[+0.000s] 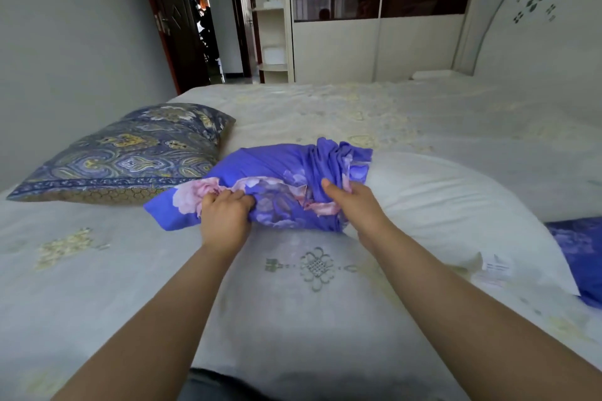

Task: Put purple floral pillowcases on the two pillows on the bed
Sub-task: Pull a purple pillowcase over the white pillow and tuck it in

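Note:
A white pillow (449, 205) lies across the bed in front of me, its left end inside a purple floral pillowcase (270, 166) that is bunched up around it. My left hand (224, 215) grips the case's near left part. My right hand (351, 202) pinches the gathered open edge of the case where it meets the bare pillow. Another purple floral piece of fabric (580, 257) shows at the right edge, partly under the white pillow. A pillow in a dark blue patterned case (130, 153) lies at the left.
The bed (325, 319) is covered by a pale sheet with faint yellow and grey motifs. A white headboard (534, 26) stands at the right, a wardrobe (374, 42) behind the bed, and an open doorway (202, 16) at the back left.

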{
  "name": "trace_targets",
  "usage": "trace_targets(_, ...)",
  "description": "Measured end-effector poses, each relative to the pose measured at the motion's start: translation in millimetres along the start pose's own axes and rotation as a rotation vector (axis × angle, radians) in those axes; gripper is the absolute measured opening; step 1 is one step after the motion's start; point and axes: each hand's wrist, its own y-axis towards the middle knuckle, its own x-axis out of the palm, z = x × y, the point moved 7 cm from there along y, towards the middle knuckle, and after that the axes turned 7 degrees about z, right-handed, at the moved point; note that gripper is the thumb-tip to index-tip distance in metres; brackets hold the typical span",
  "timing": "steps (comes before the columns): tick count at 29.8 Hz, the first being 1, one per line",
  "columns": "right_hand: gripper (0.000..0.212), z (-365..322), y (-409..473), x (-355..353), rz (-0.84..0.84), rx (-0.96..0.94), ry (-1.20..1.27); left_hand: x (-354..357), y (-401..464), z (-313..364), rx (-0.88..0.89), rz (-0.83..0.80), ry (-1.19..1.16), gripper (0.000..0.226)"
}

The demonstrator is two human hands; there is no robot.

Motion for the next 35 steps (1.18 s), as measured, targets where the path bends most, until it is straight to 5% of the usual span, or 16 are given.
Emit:
trace_targets(4, 0.015, -9, 23, -41, 0.337, 0.046, 0.429, -10, 20, -9, -0.019, 0.082, 0.036, 0.009)
trace_targets(7, 0.036, -32, 39, -107, 0.655, -0.104, 0.198, -14, 30, -16, -0.007, 0.124, 0.009, 0.010)
trace_targets(11, 0.034, -41, 31, -146, 0.741, -0.225, -0.039, -13, 35, -2, 0.040, 0.088, 0.000, 0.011)
trace_targets(13, 0.009, -23, 24, -151, 0.694, -0.180, -0.169, 4, 24, 2, 0.055, -0.077, 0.001, 0.009)
trace_targets(16, 0.030, 5, 18, -147, 0.514, 0.003, -0.494, 23, 2, -12, -0.054, -0.336, -0.141, 0.025)
trace_targets(20, 0.035, -16, 13, -128, 0.484, -0.126, -0.846, -3, -2, -16, -0.028, -0.053, -0.208, 0.085)
trace_targets(22, 0.042, -33, 22, -112, 0.497, -0.223, -0.828, -3, 8, -6, -0.025, -0.139, -0.239, 0.097)
trace_targets(28, 0.116, -35, 73, -63, 0.183, 0.118, -0.711, 17, 20, 47, -0.113, -0.458, -0.369, 0.055)
trace_targets(30, 0.106, -31, 78, -42, -0.004, 0.094, -0.846, 23, 23, 54, -0.177, -0.473, -0.359, 0.055)
trace_targets(32, 0.068, -20, 76, -29, -0.173, 0.020, -1.060, 24, 33, 53, -0.284, -0.421, -0.360, 0.055)
trace_targets(35, 0.038, -1, 74, -41, -0.108, -0.072, -0.930, 22, 52, 44, -0.405, -0.355, -0.319, 0.067)
